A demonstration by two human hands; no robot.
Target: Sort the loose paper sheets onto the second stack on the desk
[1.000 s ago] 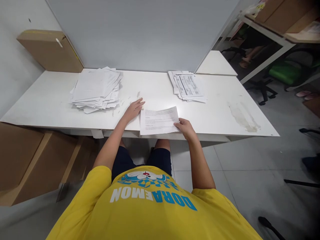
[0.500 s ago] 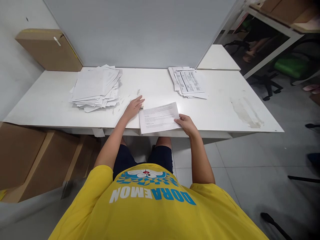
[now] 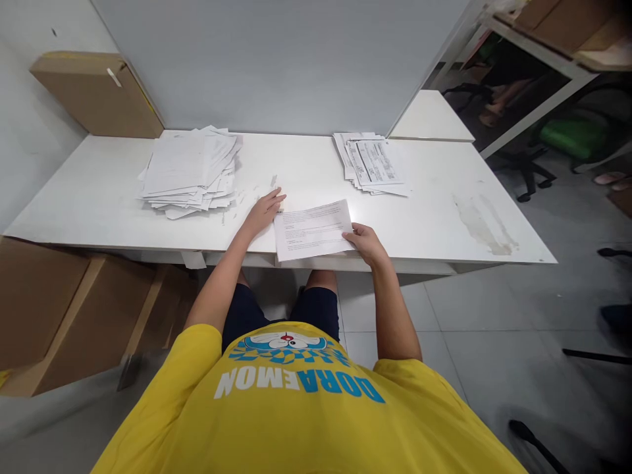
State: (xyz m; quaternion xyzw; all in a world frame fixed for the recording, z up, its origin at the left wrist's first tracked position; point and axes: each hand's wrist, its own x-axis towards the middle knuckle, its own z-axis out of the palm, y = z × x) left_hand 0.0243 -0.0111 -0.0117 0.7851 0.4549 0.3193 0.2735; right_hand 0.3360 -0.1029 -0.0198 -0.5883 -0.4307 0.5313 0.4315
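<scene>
A printed sheet of paper lies at the near edge of the white table. My right hand pinches the sheet's right edge, thumb on top. My left hand lies flat on the table just left of the sheet's top left corner, fingers stretched out; a small dark thing beside its fingertips is too small to name. A thick untidy pile of papers sits at the back left. A smaller stack of printed forms lies at the back right.
A grey partition closes the table's far side. Cardboard boxes stand at the back left and on the floor under the table's left end. A second white table, office chairs and a person's legs are at the right rear.
Hardly anything has moved. The sheet and my right hand have shifted slightly towards the left; the camera view drifted a little.
</scene>
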